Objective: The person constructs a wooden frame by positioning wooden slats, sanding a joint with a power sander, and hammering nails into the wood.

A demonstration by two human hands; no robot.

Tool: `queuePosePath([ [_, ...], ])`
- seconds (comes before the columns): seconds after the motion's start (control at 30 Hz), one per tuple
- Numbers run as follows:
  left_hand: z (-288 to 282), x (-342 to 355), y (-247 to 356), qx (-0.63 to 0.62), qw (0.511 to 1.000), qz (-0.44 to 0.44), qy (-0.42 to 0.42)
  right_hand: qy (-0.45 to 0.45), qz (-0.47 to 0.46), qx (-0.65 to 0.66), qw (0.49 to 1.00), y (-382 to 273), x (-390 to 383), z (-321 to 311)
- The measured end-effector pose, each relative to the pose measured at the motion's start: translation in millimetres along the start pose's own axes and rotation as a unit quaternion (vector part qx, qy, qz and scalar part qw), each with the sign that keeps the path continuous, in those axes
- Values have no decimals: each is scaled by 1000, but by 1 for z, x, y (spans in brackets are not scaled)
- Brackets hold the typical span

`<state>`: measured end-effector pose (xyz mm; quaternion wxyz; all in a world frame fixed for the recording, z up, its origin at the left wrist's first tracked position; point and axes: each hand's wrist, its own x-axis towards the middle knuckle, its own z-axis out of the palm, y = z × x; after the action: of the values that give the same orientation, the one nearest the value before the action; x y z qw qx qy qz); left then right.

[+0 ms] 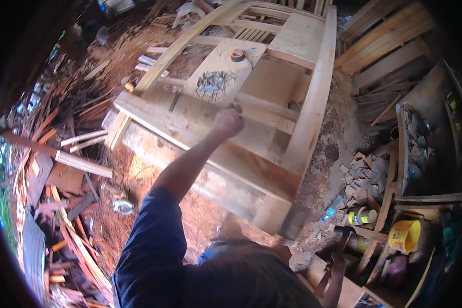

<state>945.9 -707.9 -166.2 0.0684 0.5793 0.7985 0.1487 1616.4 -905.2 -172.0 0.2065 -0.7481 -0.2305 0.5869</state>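
My left hand (228, 122) reaches over a broad plank (195, 110) across the near end of a long wooden frame (315, 102). Its fingers are curled closed, and what they hold, if anything, is too blurred to make out. Low on the right, beside my body, my right hand (336, 268) grips a hammer (342, 240) with its head up. Beyond my left hand, a pile of dark nails (213, 84) lies on a pale board (195, 82). Further along that board sits an orange and black tape roll (236, 55). A dark narrow strip or slot (175, 101) shows on the plank.
Scrap wood (77, 226) is heaped along the left. A small silver and white power tool (123, 206) lies on the sawdust-covered ground. At right are a plastic bottle (333, 208), a yellow bucket (404, 236) and wooden shelving (431, 197). Planks (385, 41) are stacked far right.
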Motion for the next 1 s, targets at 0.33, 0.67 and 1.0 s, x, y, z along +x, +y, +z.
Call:
queuePosePath([
  [0.33, 23, 216, -208, -32, 958, -277, 68, 182, 74, 121, 973, 107, -119, 102],
  [0.67, 47, 277, -217, 12, 977, -210, -21, 257, 115, 42, 959, 88, -182, 187],
  [1.0, 33, 251, -261, -464, 854, -233, 24, 245, -49, -46, 967, 171, -128, 172],
])
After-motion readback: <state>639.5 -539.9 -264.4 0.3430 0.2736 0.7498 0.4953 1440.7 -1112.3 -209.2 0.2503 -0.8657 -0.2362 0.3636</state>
